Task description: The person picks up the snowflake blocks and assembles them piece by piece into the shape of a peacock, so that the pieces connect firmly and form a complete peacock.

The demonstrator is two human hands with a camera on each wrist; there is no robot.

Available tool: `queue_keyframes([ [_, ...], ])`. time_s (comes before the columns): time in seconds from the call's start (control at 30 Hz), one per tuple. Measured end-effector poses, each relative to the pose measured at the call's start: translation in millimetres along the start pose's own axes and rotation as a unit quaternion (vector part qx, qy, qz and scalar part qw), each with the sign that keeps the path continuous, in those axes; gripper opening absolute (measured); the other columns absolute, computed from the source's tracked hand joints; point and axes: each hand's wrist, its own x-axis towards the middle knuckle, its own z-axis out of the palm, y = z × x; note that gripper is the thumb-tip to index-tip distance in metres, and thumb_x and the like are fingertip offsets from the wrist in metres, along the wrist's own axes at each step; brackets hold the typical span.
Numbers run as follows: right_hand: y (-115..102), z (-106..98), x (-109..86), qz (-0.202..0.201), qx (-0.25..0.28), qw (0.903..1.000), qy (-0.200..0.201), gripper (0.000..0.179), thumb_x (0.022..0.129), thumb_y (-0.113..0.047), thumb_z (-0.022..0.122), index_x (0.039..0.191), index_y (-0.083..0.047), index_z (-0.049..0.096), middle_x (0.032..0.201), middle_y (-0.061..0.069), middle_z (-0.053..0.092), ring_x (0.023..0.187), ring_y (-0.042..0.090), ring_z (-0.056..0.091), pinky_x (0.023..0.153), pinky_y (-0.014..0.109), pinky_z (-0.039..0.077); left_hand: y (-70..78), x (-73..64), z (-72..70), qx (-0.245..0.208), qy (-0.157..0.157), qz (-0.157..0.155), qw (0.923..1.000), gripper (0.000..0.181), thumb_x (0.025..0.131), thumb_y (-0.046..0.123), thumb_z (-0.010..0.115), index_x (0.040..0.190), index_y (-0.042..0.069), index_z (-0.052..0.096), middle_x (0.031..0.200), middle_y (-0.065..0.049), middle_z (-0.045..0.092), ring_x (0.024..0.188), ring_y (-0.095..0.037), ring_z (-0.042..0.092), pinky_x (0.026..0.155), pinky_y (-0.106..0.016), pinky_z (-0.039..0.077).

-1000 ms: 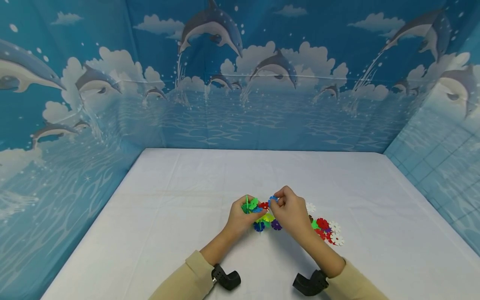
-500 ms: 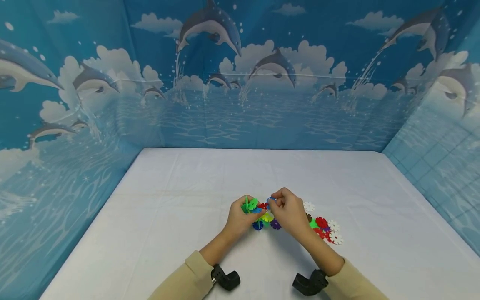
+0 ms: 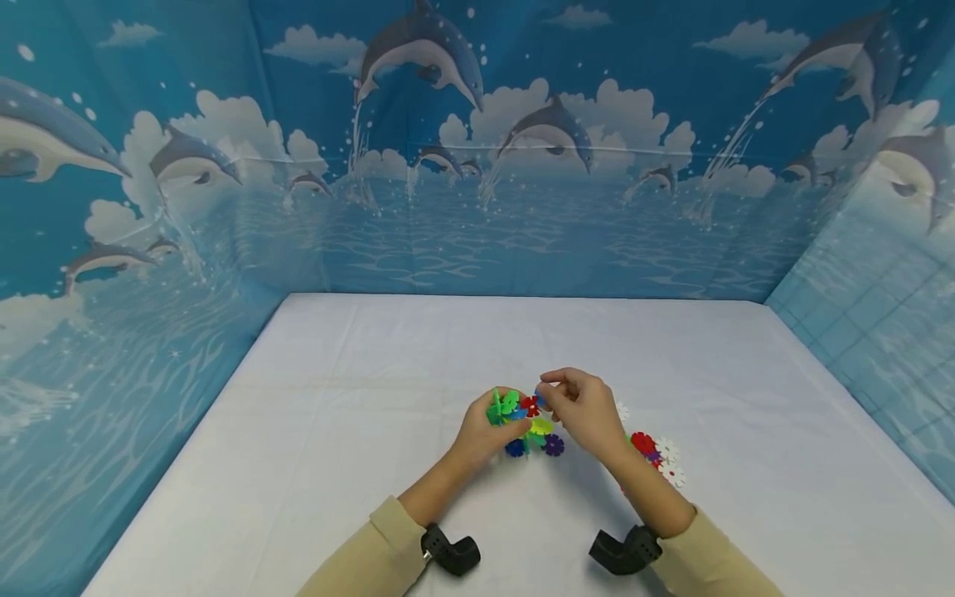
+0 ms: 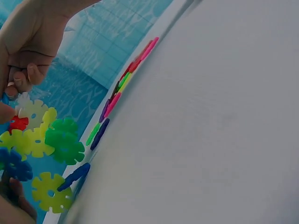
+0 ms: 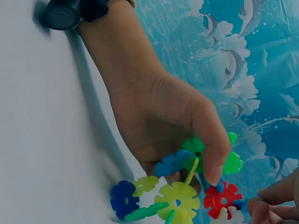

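Observation:
My left hand (image 3: 477, 433) grips a joined cluster of flower-shaped notched plastic discs, its thumb across the front. Green (image 3: 511, 403), yellow (image 3: 541, 426), red (image 3: 530, 406) and purple (image 3: 554, 445) discs show in the cluster. My right hand (image 3: 591, 414) pinches a small blue disc (image 3: 540, 398) between thumb and index finger, right at the red disc's edge. In the right wrist view, the blue disc (image 5: 240, 204) meets the red disc (image 5: 216, 201), beside a whitish disc (image 5: 230, 216). The left wrist view shows the cluster's green discs (image 4: 65, 142) hanging above the table.
Loose discs lie on the white table (image 3: 358, 464) beyond my right forearm, among them a red disc (image 3: 643, 444) and white discs (image 3: 672, 473). A dolphin-print curtain (image 3: 477, 240) encloses the table's back and sides. Each wrist wears a black camera mount (image 3: 452, 554).
My right hand has shifted slightly up and right, its fingers loosening a little. The cluster has turned slightly, so the red disc shows more of its face. My right forearm covers more loose discs.

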Motion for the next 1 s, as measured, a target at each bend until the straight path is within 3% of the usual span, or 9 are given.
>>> queue_keyframes([
  [0.17, -1, -3, 3.5, -0.009, -0.031, 0.9994, -0.009, 0.022, 0.096, -0.013, 0.062, 0.111, 0.003, 0.067, 0.074, 0.012, 0.063, 0.062, 0.02, 0.057, 0.056, 0.026, 0.049, 0.5, 2.2, -4.0, 0.021, -0.03, 0.001, 0.9993, 0.033, 0.085, 0.004, 0.066, 0.113, -0.011, 0.058, 0.105, -0.025, 0.061, 0.084, -0.005, 0.054, 0.078, -0.021, 0.048],
  [0.27, -1, -5, 5.0, -0.016, -0.043, 0.9989, -0.007, 0.027, 0.097, -0.016, 0.062, 0.116, 0.002, 0.065, 0.076, 0.013, 0.063, 0.064, 0.021, 0.057, 0.054, 0.026, 0.047, -12.1, 8.3, -6.9, 0.028, -0.035, 0.002, 0.999, 0.033, 0.086, 0.003, 0.068, 0.116, -0.01, 0.06, 0.108, -0.029, 0.061, 0.086, -0.009, 0.055, 0.08, -0.023, 0.048],
  [0.33, -1, -6, 5.6, -0.02, -0.044, 0.9988, 0.004, 0.03, 0.097, -0.019, 0.061, 0.12, 0.001, 0.063, 0.077, 0.013, 0.063, 0.066, 0.024, 0.058, 0.053, 0.026, 0.046, -21.9, 12.6, -9.2, 0.028, -0.026, 0.0, 0.9993, 0.035, 0.087, 0.004, 0.07, 0.119, -0.007, 0.061, 0.111, -0.026, 0.062, 0.092, -0.013, 0.056, 0.084, -0.025, 0.048],
  [0.43, 0, -9, 5.3, -0.022, -0.038, 0.9987, 0.027, 0.033, 0.099, -0.023, 0.06, 0.12, 0.001, 0.061, 0.078, 0.015, 0.062, 0.07, 0.03, 0.06, 0.052, 0.026, 0.045, -34.5, 17.6, -12.9, 0.011, 0.004, -0.027, 0.9996, 0.041, 0.088, 0.013, 0.073, 0.125, -0.002, 0.061, 0.117, -0.016, 0.063, 0.101, -0.016, 0.056, 0.09, -0.027, 0.047],
  [0.53, 4, -9, 3.7, -0.016, -0.034, 0.9984, 0.042, 0.034, 0.1, -0.029, 0.057, 0.116, 0.0, 0.061, 0.077, 0.014, 0.062, 0.067, 0.028, 0.058, 0.052, 0.027, 0.045, -38.3, 19.0, -16.3, -0.053, 0.028, -0.051, 0.9969, 0.048, 0.089, 0.018, 0.073, 0.13, -0.002, 0.057, 0.121, -0.011, 0.061, 0.104, -0.016, 0.055, 0.092, -0.026, 0.047],
  [0.63, 11, -6, 1.7, 0.006, -0.024, 0.9987, 0.045, 0.037, 0.101, -0.036, 0.054, 0.111, -0.001, 0.06, 0.075, 0.01, 0.061, 0.062, 0.023, 0.054, 0.053, 0.028, 0.044, -38.8, 19.9, -18.6, -0.184, 0.039, -0.069, 0.9799, 0.052, 0.09, 0.01, 0.07, 0.135, -0.005, 0.049, 0.12, -0.01, 0.058, 0.101, -0.014, 0.056, 0.088, -0.024, 0.048],
  [0.77, 19, 2, -1.0, 0.05, -0.004, 0.9982, 0.033, 0.034, 0.104, -0.031, 0.046, 0.104, 0.0, 0.059, 0.071, 0.007, 0.059, 0.058, 0.02, 0.05, 0.053, 0.028, 0.042, -36.7, 21.1, -20.3, -0.342, 0.057, -0.092, 0.9336, 0.039, 0.096, -0.004, 0.055, 0.133, -0.002, 0.043, 0.106, -0.005, 0.059, 0.091, -0.012, 0.061, 0.08, -0.021, 0.051],
  [0.9, 28, 15, -4.8, 0.058, -0.035, 0.9976, -0.014, 0.019, 0.098, -0.015, 0.052, 0.094, -0.001, 0.064, 0.071, 0.003, 0.059, 0.062, 0.017, 0.052, 0.056, 0.028, 0.044, -35.4, 21.9, -21.7, -0.41, 0.071, -0.1, 0.9036, 0.026, 0.099, -0.006, 0.045, 0.122, 0.008, 0.045, 0.09, -0.003, 0.066, 0.084, -0.012, 0.066, 0.073, -0.019, 0.053],
  [1.0, 37, 26, -7.6, 0.036, -0.069, 0.9942, -0.074, 0.013, 0.089, -0.017, 0.065, 0.092, -0.005, 0.067, 0.078, 0.0, 0.06, 0.068, 0.014, 0.052, 0.06, 0.028, 0.045, -36.6, 22.6, -22.8, -0.437, 0.067, -0.097, 0.8918, 0.022, 0.101, -0.005, 0.044, 0.116, 0.011, 0.046, 0.087, -0.006, 0.067, 0.083, -0.014, 0.068, 0.073, -0.019, 0.054],
])
